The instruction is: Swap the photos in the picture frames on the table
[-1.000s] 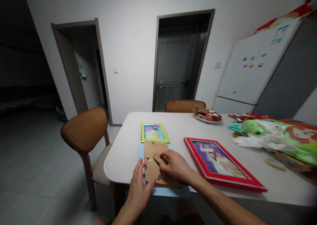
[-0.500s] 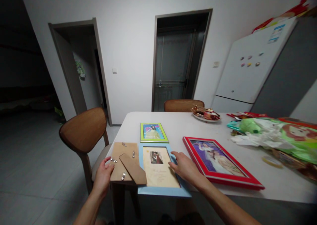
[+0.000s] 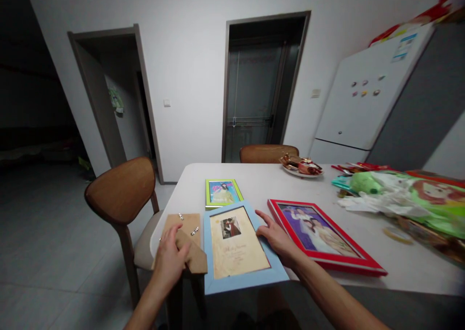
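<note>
My left hand (image 3: 170,255) lies over the brown backing board (image 3: 191,220) with its metal clips and folding stand, fingers bent but apart on its surface. Right of the board, a light blue frame (image 3: 209,252) holds a cream sheet (image 3: 240,255) with a small picture. It is slightly turned, its near edge past the table's edge. My right hand (image 3: 278,240) touches the blue frame's right side, index finger stretched out, thumb below it; the frame's underside is hidden. A red frame (image 3: 363,263) with a photo lies to the right, and a green frame (image 3: 207,194) lies behind the blue one.
A plate of wrapped items (image 3: 301,166) sits at the table's back. Green and white plastic bags (image 3: 399,194) and a roll of tape (image 3: 397,235) lie at the right. Wooden chairs (image 3: 123,189) stand left and behind.
My left hand has moved right, from the board's left edge onto the board. The blue frame has turned and its far edge now overlaps the green frame. The board has shifted slightly.
</note>
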Tool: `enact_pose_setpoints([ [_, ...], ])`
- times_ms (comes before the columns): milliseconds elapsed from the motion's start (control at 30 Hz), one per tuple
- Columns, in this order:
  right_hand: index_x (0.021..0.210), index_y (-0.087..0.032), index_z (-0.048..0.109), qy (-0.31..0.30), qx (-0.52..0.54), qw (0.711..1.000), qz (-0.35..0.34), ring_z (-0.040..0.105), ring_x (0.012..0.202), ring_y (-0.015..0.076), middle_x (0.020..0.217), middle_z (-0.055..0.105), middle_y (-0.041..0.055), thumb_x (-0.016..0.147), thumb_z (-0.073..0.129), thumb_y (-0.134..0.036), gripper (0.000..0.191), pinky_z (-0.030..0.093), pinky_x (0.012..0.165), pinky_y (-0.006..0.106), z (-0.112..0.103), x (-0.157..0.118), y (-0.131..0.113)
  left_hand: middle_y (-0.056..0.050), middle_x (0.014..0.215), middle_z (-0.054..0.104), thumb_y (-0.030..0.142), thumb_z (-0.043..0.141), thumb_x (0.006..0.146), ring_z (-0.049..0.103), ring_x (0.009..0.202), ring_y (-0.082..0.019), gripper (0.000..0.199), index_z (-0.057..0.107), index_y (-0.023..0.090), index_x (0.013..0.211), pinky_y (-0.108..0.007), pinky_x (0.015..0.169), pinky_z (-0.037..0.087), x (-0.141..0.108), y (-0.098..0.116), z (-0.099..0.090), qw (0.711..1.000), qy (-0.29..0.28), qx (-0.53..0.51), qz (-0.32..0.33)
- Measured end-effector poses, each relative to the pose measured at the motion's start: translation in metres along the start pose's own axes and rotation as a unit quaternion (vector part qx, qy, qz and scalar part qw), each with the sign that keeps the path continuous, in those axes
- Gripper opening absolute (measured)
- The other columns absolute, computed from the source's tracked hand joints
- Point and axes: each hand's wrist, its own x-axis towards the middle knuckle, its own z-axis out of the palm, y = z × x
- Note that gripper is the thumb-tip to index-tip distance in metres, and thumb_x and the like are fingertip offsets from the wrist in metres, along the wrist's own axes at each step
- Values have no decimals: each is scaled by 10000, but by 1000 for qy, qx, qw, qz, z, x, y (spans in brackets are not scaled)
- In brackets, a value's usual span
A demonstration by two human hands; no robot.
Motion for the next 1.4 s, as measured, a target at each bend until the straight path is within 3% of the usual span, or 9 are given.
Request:
enact_pose_setpoints([
  [167,1299,-221,185,-54,185,981,-2,513,470,94,668,582,-42,565,518,-125,811,423,495,222,7,-22,-27,-97,1249,415,162,574,633,357,1156,-230,530,412,173,1138,-414,971,297,-41,67,55,971,-124,-6,206],
  [333,1280,-221,229,-63,180,981,-26,518,498,97,640,548,-45,593,608,-223,784,425,497,223,8,-20,-26,-83,1132,507,46,448,631,438,1068,-218,521,412,185,1132,-409,927,356,-46,86,68,944,-98,-5,317],
  [433,1286,-217,223,-47,121,991,-29,524,506,106,619,512,-45,629,577,-235,747,404,460,212,3,-8,-10,-68,975,561,47,400,664,527,906,-193,448,445,193,1085,-337,813,434,-36,80,51,961,-33,-14,276],
  [567,1253,-162,319,27,-63,997,-43,483,470,98,554,451,-58,666,508,-237,621,349,433,197,-6,8,17,-62,940,562,164,450,712,550,846,-199,365,441,186,1076,-319,747,445,-21,55,18,990,87,-19,110],
  [700,1194,-87,423,86,-260,959,-78,503,539,126,596,522,-7,678,464,-239,540,361,501,218,-11,19,37,-66,933,575,246,471,698,563,829,-219,376,442,168,1065,-330,727,442,-18,18,-1,995,94,7,18],
  [833,1162,-68,462,103,-363,919,-115,562,733,174,833,614,103,697,433,-239,496,394,678,253,-11,25,47,-86,939,592,294,455,708,571,846,-235,375,452,149,1053,-328,721,440,-26,-7,-2,995,76,59,-5],
  [1167,1101,-106,513,101,-482,861,-127,550,875,209,980,585,134,736,413,-292,422,388,757,292,-10,24,55,-84,999,580,339,419,777,509,971,-256,263,505,184,972,-408,786,404,-43,-30,-4,972,47,216,84],
  [1333,1066,-107,540,115,-459,859,-194,510,928,218,995,559,136,727,433,-261,387,367,812,312,-4,15,42,-111,1157,500,262,461,746,426,1094,-256,331,485,179,1066,-432,891,360,-49,-24,-2,962,-6,190,196],
  [1400,1058,-118,543,96,-405,882,-220,520,895,199,974,573,116,714,445,-238,377,368,821,303,4,10,35,-108,1202,469,222,475,723,391,1132,-254,376,477,189,1098,-447,932,327,-52,-21,1,955,-53,187,224],
])
